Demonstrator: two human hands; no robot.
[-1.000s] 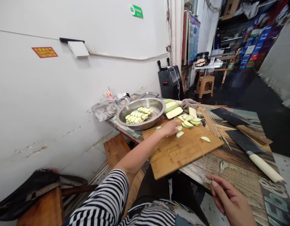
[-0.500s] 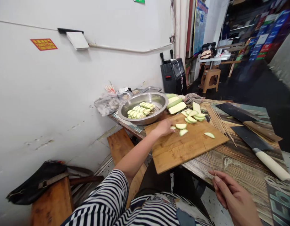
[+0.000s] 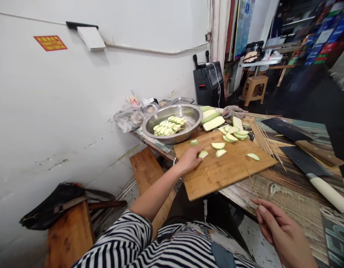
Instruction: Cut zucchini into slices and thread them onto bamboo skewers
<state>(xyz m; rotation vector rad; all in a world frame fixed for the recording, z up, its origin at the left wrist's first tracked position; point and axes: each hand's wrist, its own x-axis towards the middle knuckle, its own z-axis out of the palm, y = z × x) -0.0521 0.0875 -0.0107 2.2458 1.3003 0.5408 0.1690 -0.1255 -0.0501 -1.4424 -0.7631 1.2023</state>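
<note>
On the left part of the wooden cutting board (image 3: 211, 178), my left hand (image 3: 190, 160) has its fingers closed on a pale green-edged vegetable slice (image 3: 203, 153). My right hand (image 3: 279, 227) pinches a thin wooden skewer (image 3: 253, 183) near the board's front right edge, its tip pointing up and away. Loose half-round slices (image 3: 218, 146) lie around the board's middle, with a pile of slices (image 3: 233, 133) at its back. A steel basin (image 3: 172, 139) behind the board holds skewered slices (image 3: 169, 125).
Two cleavers (image 3: 306, 160) lie on the table at the right, beside a bundle of skewers (image 3: 261, 137). Peeled vegetable pieces (image 3: 213, 123) and a cloth (image 3: 233, 111) are at the back. A bench (image 3: 145, 167) stands at the left.
My left hand has moved back toward me along the board with a slice at its fingers, uncovering another slice near the basin. The view has shifted slightly.
</note>
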